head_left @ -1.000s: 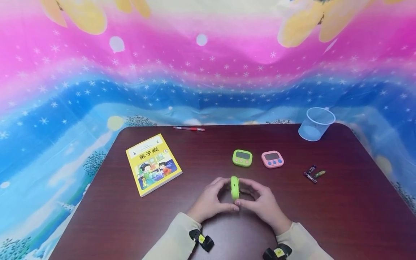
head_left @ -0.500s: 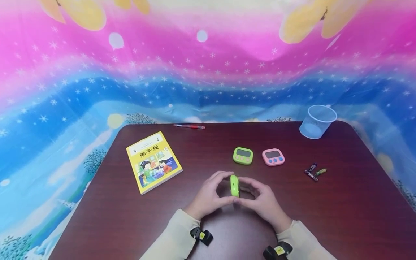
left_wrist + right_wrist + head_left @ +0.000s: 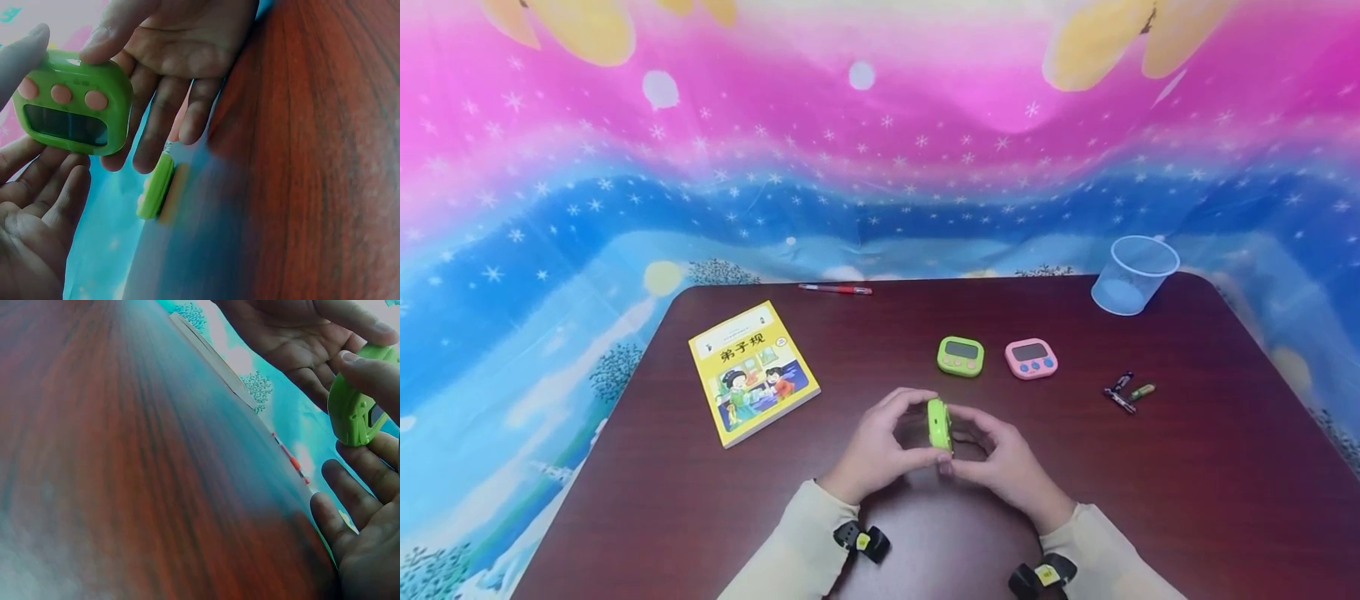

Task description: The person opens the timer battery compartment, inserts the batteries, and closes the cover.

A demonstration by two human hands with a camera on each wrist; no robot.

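Observation:
Between my two hands is a lime-green digital timer [image 3: 938,425], held on edge above the table so the head view sees its narrow side. My left hand [image 3: 878,443] grips it from the left, thumb at the near edge and fingers at the far edge. From the right, my right hand [image 3: 1013,467] pinches it likewise, and the two thumb tips meet at the near edge. In the left wrist view, the timer's face [image 3: 75,107] shows a dark screen and three salmon buttons. The right wrist view shows the timer's side [image 3: 351,412].
Beyond my hands lie another green timer [image 3: 960,357] and a pink timer [image 3: 1032,358] with blue buttons. Three small batteries [image 3: 1126,393] are at right. A clear bluish bin [image 3: 1131,279] stands at back right, a yellow book [image 3: 754,375] lies left, a red pen [image 3: 835,289] at the back edge.
Both hands keep hold of the green timer, which has tilted slightly. The head view has shifted a little, so the table's things appear higher in it.

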